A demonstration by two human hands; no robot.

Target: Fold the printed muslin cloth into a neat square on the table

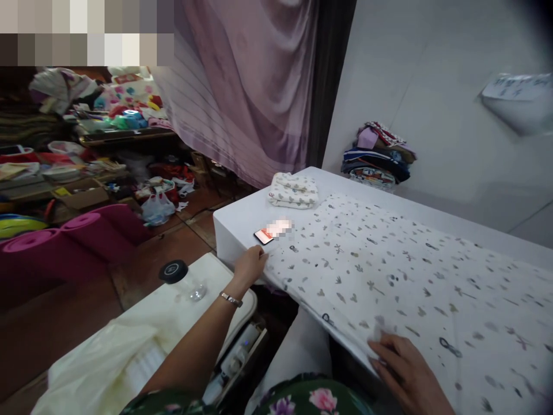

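Cloth [358, 268] lay on tabletop [239, 214]; left hand [250, 266] pinched its corner, right hand [401, 360] its near edge (both grips closed on it). Even, gentle tension between them likely suited a straight edge.

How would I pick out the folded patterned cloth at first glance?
Find the white table beside the purple curtain. Near its far end, beyond the smartphone, sits the folded printed cloth, a compact bundle, while the similarly printed fabric beside it lies spread flat.
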